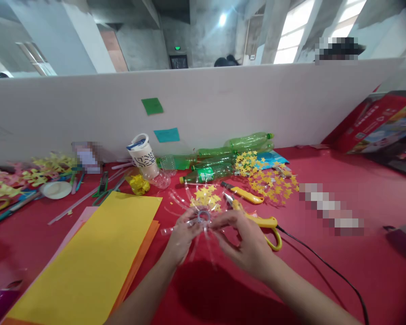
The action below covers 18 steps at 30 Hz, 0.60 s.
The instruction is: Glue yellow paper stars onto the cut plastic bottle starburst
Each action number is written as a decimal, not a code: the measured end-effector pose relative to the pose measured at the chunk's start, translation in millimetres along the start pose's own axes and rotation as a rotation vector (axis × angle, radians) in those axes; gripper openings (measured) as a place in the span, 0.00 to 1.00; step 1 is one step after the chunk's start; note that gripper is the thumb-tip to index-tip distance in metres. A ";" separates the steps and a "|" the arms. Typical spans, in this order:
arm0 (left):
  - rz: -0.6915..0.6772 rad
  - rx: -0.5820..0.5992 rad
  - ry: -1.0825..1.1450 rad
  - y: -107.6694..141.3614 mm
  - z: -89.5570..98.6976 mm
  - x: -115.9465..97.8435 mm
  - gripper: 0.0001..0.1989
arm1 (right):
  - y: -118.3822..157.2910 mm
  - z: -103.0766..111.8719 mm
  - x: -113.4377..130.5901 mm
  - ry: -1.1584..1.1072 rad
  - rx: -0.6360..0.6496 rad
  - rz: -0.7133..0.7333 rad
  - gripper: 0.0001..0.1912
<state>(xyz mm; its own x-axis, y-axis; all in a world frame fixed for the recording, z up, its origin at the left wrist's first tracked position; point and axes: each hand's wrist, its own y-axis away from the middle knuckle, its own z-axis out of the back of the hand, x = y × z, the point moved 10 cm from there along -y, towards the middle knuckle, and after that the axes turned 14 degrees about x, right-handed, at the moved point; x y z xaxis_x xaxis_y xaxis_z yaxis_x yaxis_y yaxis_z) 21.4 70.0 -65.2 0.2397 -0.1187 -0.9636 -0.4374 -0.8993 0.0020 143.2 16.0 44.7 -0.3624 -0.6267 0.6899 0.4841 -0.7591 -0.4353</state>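
Over the red table, my left hand (181, 237) is closed on a clear plastic bottle top (204, 216) cut into thin strips that fan out around its neck. My right hand (245, 239) is at the right side of that piece, with thumb and forefinger drawn together on its edge; the exact contact is hard to see. Just behind it lies a small pile of yellow paper stars (206, 197). A yellow hot glue gun (259, 220) with a black cord rests beyond my right hand, beside yellow-handled scissors (274, 241).
Yellow paper sheets (98, 253) lie at left. Green plastic bottles (213, 174), a white cup (144, 155) and a yellow utility knife (245, 194) are behind. More stars (269, 180) spread right of the bottles. A white partition (240, 104) borders the back; a red box (385, 122) stands far right.
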 end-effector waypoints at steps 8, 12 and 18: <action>-0.059 -0.063 0.162 4.0 -0.5 4.3 0.16 | 0.6 -6.7 15.7 0.255 -0.005 0.117 0.11; -0.052 -0.089 0.161 4.8 4.1 4.7 0.14 | 1.0 -15.2 20.1 0.336 0.051 0.154 0.11; -0.023 -0.157 0.159 6.3 11.7 6.9 0.14 | -0.1 -28.3 13.3 0.329 0.126 0.154 0.11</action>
<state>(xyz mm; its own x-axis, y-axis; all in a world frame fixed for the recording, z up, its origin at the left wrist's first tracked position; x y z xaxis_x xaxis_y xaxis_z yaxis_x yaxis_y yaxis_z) 10.1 68.4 -74.9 0.3872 -0.1514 -0.9095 -0.2931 -0.9555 0.0343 115.8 2.8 37.6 -0.5046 -0.7700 0.3904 0.6391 -0.6372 -0.4307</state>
